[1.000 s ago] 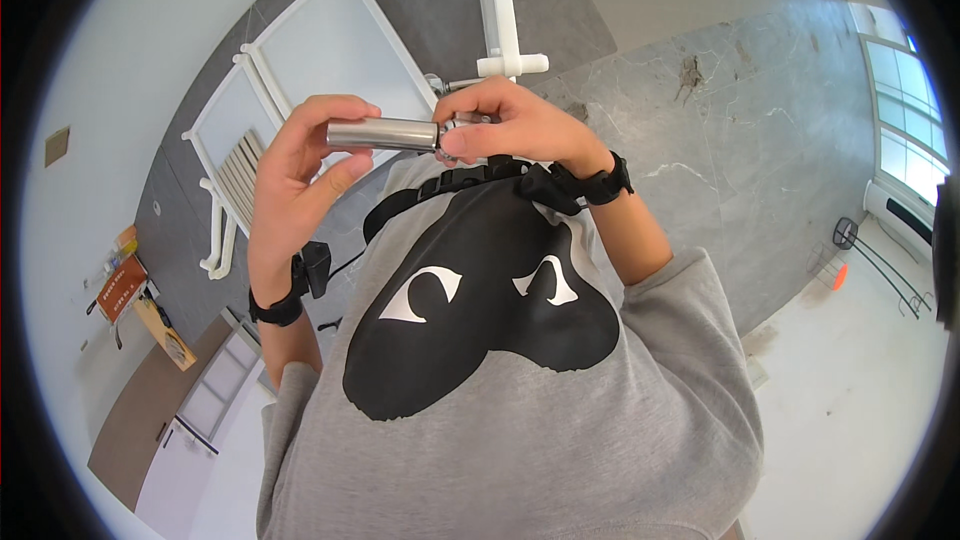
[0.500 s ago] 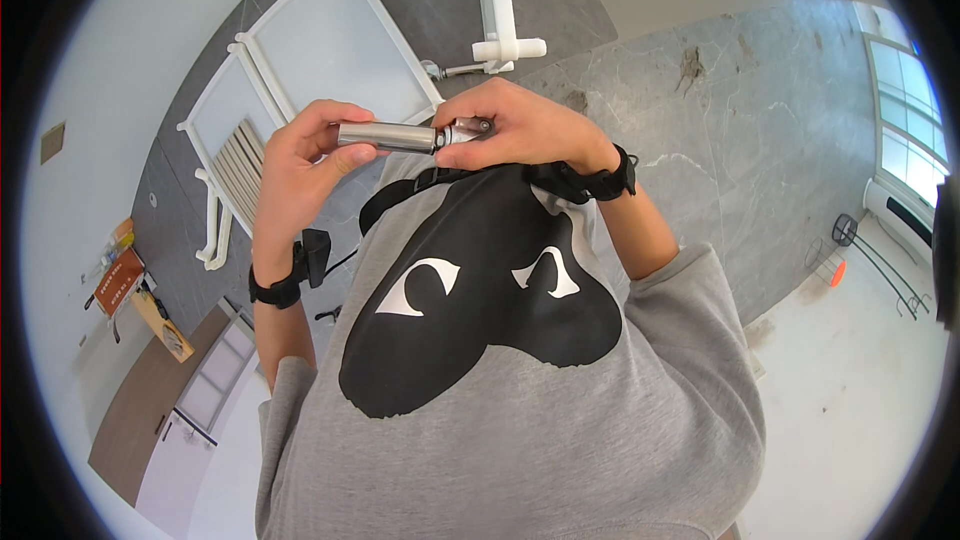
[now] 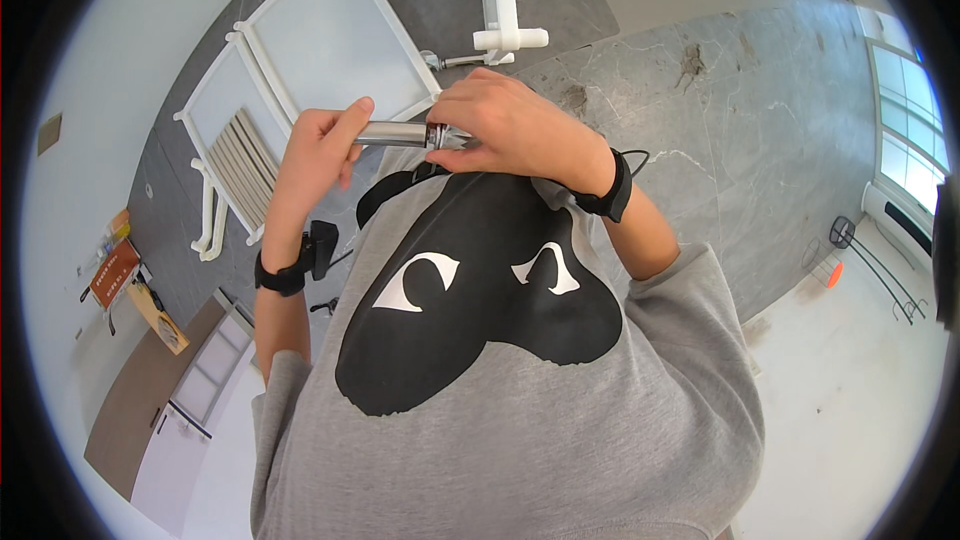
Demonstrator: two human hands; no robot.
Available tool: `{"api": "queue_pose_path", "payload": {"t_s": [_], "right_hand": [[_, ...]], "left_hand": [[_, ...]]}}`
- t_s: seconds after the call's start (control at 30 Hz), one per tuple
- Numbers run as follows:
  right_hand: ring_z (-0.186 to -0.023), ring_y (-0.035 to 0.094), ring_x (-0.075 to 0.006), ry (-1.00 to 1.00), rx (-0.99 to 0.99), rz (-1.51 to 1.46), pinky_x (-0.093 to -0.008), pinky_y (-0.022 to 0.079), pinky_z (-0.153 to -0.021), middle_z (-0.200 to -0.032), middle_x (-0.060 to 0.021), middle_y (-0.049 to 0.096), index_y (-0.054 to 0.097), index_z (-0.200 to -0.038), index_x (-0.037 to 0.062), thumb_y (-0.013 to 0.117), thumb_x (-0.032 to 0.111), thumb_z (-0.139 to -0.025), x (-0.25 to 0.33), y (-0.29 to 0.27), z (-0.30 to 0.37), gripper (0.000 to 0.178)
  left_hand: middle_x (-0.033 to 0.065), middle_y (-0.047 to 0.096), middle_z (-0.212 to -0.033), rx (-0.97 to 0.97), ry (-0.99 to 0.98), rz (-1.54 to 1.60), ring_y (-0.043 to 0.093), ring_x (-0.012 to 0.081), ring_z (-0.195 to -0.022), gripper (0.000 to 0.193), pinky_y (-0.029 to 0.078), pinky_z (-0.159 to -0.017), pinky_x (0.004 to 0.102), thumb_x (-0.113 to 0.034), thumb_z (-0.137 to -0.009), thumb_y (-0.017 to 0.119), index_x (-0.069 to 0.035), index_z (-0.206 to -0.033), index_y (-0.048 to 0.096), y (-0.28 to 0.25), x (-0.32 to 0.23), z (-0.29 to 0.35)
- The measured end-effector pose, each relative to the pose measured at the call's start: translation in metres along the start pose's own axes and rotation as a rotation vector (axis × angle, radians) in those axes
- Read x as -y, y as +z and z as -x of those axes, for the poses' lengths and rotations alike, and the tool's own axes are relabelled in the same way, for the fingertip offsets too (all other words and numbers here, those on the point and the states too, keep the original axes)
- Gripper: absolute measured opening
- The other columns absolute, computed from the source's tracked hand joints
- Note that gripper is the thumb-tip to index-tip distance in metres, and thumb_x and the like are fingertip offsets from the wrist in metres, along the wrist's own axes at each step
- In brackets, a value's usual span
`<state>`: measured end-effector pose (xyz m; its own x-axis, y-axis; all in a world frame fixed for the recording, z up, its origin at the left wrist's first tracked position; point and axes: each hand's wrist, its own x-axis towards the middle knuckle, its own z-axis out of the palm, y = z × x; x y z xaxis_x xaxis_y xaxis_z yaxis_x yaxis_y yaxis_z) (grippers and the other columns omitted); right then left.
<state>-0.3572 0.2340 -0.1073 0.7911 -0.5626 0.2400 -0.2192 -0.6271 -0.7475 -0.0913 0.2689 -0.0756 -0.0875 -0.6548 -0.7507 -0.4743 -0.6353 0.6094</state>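
A shiny silver metal cylinder (image 3: 392, 134) lies nearly level between my hands, in front of my chest. My left hand (image 3: 322, 155) is closed around its left end, the thumb laid along the top. My right hand (image 3: 505, 125) grips the narrower ringed fitting at the other end, thumb below and fingers above. The palm and fingers of the right hand hide most of that end. What kind of part the cylinder is, I cannot tell.
Beyond my hands stands a white framed rack (image 3: 335, 30) with pale panels and a slatted section. A white post (image 3: 510, 38) with a crosspiece is at the top. Left are a brown-and-white cabinet (image 3: 150, 380); right, a black wire stand (image 3: 875, 260) and an orange object (image 3: 835, 276).
My left hand has turned and wrapped further around the cylinder's left end. My right hand has rolled over the fitting, covering more of it. The cylinder stays nearly level.
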Motion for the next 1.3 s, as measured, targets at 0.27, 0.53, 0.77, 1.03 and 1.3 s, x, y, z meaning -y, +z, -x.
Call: {"api": "queue_pose_path", "payload": {"t_s": [0.27,0.53,0.77,1.03,1.3], "right_hand": [[-0.084,0.062,-0.0303,0.062,0.053,-0.207,-0.0383,0.048,-0.083,-0.086,-0.0089,0.068,0.068,-0.099,0.0028,0.077,0.026,-0.084,-0.008,-0.014,0.003,0.029],[-0.086,0.063,-0.0252,-0.042,-0.014,-0.078,-0.0370,0.047,-0.086,-0.085,-0.0054,0.066,0.068,-0.100,0.0060,0.077,0.026,-0.082,-0.013,-0.004,0.002,0.028],[-0.087,0.062,-0.0243,-0.039,0.055,0.265,-0.0373,0.045,-0.088,-0.089,-0.0051,0.065,0.066,-0.098,0.0071,0.076,0.030,-0.082,-0.025,0.019,0.005,0.030],[-0.091,0.063,-0.0258,-0.004,0.012,0.049,-0.0368,0.045,-0.090,-0.090,-0.0058,0.067,0.067,-0.101,0.0063,0.075,0.031,-0.085,-0.031,0.011,0.007,0.031],[-0.093,0.062,-0.0256,0.009,0.030,0.107,-0.0370,0.045,-0.092,-0.092,-0.0056,0.066,0.066,-0.099,0.0066,0.075,0.030,-0.085,-0.031,0.010,0.007,0.029]], "left_hand": [[0.0040,0.066,-0.100,-0.181,0.667,-0.095,0.065,0.0136,-0.091,0.028,0.050,-0.080,0.0279,-0.018,-0.091,0.072,-0.003,-0.113,0.064,0.017,-0.006,0.025],[0.0041,0.066,-0.086,-0.083,0.505,-0.144,0.065,0.0110,-0.074,0.030,0.048,-0.069,0.0243,-0.027,-0.096,0.069,0.000,-0.107,0.064,0.001,0.000,0.013],[0.0006,0.061,-0.081,0.147,0.085,-0.030,0.062,0.0091,-0.076,0.031,0.047,-0.068,0.0242,-0.032,-0.099,0.062,-0.002,-0.105,0.065,0.007,0.018,-0.026],[0.0081,0.063,-0.108,-0.177,0.694,-0.221,0.063,0.0188,-0.098,0.031,0.050,-0.090,0.0304,-0.007,-0.089,0.071,-0.002,-0.118,0.063,0.018,0.011,-0.004],[0.0077,0.064,-0.099,-0.131,0.421,0.091,0.063,0.0140,-0.089,0.026,0.050,-0.083,0.0276,-0.012,-0.100,0.060,-0.002,-0.124,0.058,0.027,0.014,-0.009]]}}
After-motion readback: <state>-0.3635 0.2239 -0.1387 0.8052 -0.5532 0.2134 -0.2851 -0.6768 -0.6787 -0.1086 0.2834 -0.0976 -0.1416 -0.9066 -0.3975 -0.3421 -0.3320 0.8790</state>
